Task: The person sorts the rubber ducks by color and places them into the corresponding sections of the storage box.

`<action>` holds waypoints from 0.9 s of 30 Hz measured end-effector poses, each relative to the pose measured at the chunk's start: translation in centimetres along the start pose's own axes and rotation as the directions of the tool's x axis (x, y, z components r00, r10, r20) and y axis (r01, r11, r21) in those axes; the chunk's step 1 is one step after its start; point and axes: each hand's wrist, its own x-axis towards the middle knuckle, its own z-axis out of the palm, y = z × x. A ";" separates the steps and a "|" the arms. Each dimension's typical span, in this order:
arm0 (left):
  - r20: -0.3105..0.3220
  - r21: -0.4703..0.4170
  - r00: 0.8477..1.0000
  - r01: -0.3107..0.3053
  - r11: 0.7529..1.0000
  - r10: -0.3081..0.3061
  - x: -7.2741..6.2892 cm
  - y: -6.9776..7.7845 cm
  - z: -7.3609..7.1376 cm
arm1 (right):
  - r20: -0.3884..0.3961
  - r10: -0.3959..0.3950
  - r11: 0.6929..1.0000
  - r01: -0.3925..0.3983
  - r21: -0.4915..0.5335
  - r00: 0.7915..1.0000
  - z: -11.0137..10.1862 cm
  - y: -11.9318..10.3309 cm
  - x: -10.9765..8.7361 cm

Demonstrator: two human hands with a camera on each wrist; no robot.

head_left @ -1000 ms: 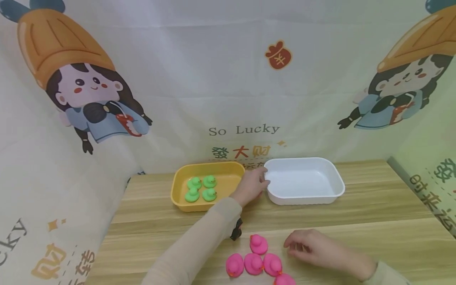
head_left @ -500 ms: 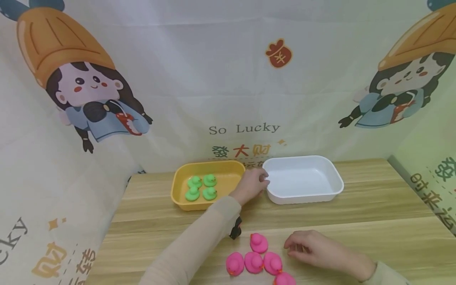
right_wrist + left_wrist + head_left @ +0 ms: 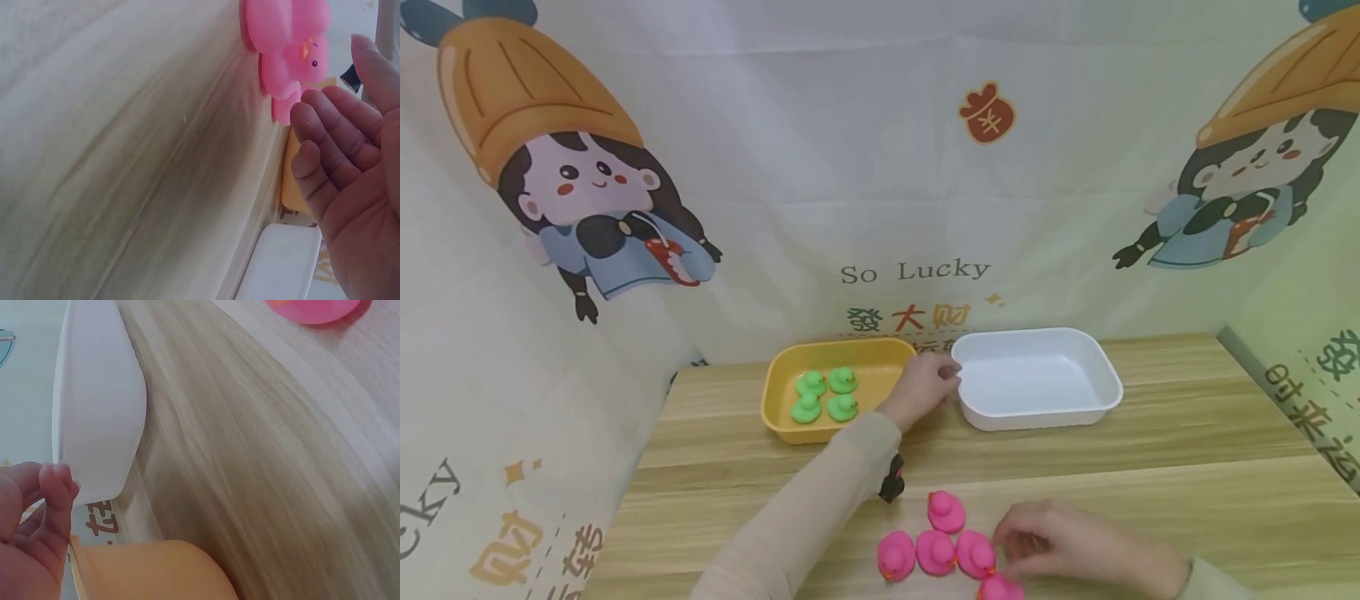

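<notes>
Four green rubber ducks (image 3: pixel 806 408) sat two by two in the yellow tray (image 3: pixel 812 435); five pink rubber ducks (image 3: pixel 936 553) lay bunched on the wooden tabletop (image 3: pixel 1187 500), the nearest cut by the frame edge. Colours apart, likely deliberate. White tray (image 3: pixel 1037 421) stood just right of the yellow one, both against the printed backdrop (image 3: pixel 910 192), presumably leaving the near side for handling ducks.

Left arm stretched far forward, passing left of the pink ducks; left hand (image 3: pixel 921 385) at the white tray's left end, fingers bent, tips close together. Could not tell whether they pinched the rim.

Right hand (image 3: pixel 1048 537) low beside the pink ducks, fingers loosely curved, thumb apart, palm holding nothing; contact uncertain.
</notes>
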 end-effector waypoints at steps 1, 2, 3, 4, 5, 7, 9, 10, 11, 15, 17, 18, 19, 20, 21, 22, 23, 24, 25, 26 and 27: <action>0.004 -0.012 1.000 0.005 1.000 -0.005 0.1 -0.1 0.0 | 0.003 -0.010 1.000 0.010 0.000 1.000 0.1 -0.1 0.0; 0.010 -0.021 1.000 0.010 1.000 -0.010 0.1 -0.1 0.0 | 0.005 -0.020 1.000 0.020 -0.006 1.000 0.1 -0.2 -0.1; 0.013 -0.031 1.000 0.015 0.999 -0.014 0.1 -0.2 0.0 | 0.006 -0.025 1.000 0.025 -0.009 1.000 0.2 -0.3 -0.1; 0.017 -0.034 1.000 0.016 0.999 -0.015 0.1 -0.3 0.0 | 0.009 -0.028 1.000 0.028 -0.008 1.000 0.3 -0.4 -0.2; 0.021 -0.038 1.000 0.017 0.999 -0.016 0.2 -0.3 0.0 | 0.012 -0.024 1.000 0.024 -0.003 1.000 0.3 -0.5 -0.2; 0.026 -0.037 1.000 0.017 0.999 -0.016 0.3 -0.3 0.1 | 0.024 -0.009 1.000 0.009 0.005 1.000 0.3 -0.7 -0.3; 0.029 -0.026 0.999 0.014 1.000 -0.013 0.3 -0.3 0.2 | 0.044 0.017 1.000 -0.018 0.019 0.999 0.4 -0.9 -0.3; 0.029 -0.019 1.000 0.012 1.000 -0.012 0.4 -0.3 0.2 | 0.055 0.029 0.999 -0.030 0.026 0.998 0.4 -1.1 -0.4; 0.029 -0.014 1.000 0.013 1.000 -0.012 0.4 -0.3 0.2 | 0.062 0.037 0.999 -0.039 0.026 0.997 0.4 -1.2 -0.4; 0.027 0.012 1.000 0.010 1.000 -0.010 0.4 -0.2 0.3 | 0.090 0.069 0.997 -0.072 0.031 0.994 0.7 -1.5 -0.4; 0.028 0.017 1.000 0.012 1.000 -0.012 0.3 -0.1 0.3 | 0.108 0.093 0.994 -0.098 0.043 0.990 0.9 -1.5 -0.5; 0.029 0.017 0.999 0.013 1.000 -0.014 0.3 -0.1 0.2 | 0.119 0.110 0.991 -0.118 0.059 0.987 0.9 -1.5 -0.5; 0.029 0.017 0.999 0.014 1.000 -0.015 0.3 0.0 0.2 | 0.129 0.126 0.988 -0.136 0.071 0.984 1.0 -1.6 -0.5; 0.030 0.016 0.999 0.015 1.000 -0.016 0.3 0.0 0.2 | 0.139 0.140 0.985 -0.152 0.082 0.980 1.0 -1.6 -0.5; 0.031 0.017 0.999 0.016 1.000 -0.017 0.2 0.0 0.2 | 0.147 0.150 0.982 -0.164 0.092 0.978 1.0 -1.6 -0.5; 0.032 0.016 0.999 0.018 1.000 -0.019 0.2 0.0 0.2 | 0.148 0.152 0.982 -0.166 0.087 0.977 1.1 -1.6 -0.6; 0.032 0.015 0.999 0.019 1.000 -0.020 0.2 0.0 0.2 | 0.150 0.149 0.983 -0.163 0.084 0.977 1.1 -1.6 -0.6; 0.031 0.014 0.999 0.021 1.000 -0.021 0.2 0.1 0.2 | 0.148 0.143 0.985 -0.155 0.074 0.979 1.1 -1.6 -0.6; 0.032 0.012 0.999 0.022 1.000 -0.023 0.2 0.1 0.2 | 0.144 0.135 0.988 -0.144 0.060 0.980 1.1 -1.6 -0.6; 0.032 0.012 0.999 0.024 1.000 -0.024 0.2 0.1 0.1 | 0.141 0.125 0.990 -0.133 0.048 0.982 1.2 -1.6 -0.6; 0.032 0.010 0.999 0.025 1.000 -0.025 0.2 0.1 0.1 | 0.136 0.118 0.992 -0.124 0.035 0.984 1.2 -1.6 -0.6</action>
